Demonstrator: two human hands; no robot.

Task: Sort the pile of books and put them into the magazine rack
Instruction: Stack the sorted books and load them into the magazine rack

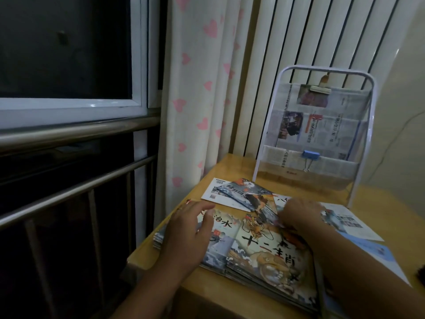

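Observation:
Several thin picture books lie spread over a small wooden table (232, 164). The nearest one shows a dragon and tiger cover (269, 256). To its left lies a book with a wave cover (220, 236), on a stack. My left hand (188, 231) rests flat on that stack, fingers straight. My right hand (299, 215) has its fingers curled at the top edge of the dragon book and seems to pinch it. Behind them lie a dark illustrated book (243, 192) and a white booklet (216, 189). The white wire magazine rack (315, 134) stands at the back of the table.
Newspaper lines the rack, held by a blue binder clip (311, 154) and a wooden clip (320, 88). A white booklet (349, 219) and a blue one (377, 256) lie at right. A heart-print curtain (197, 88) and window rails (69, 134) stand left.

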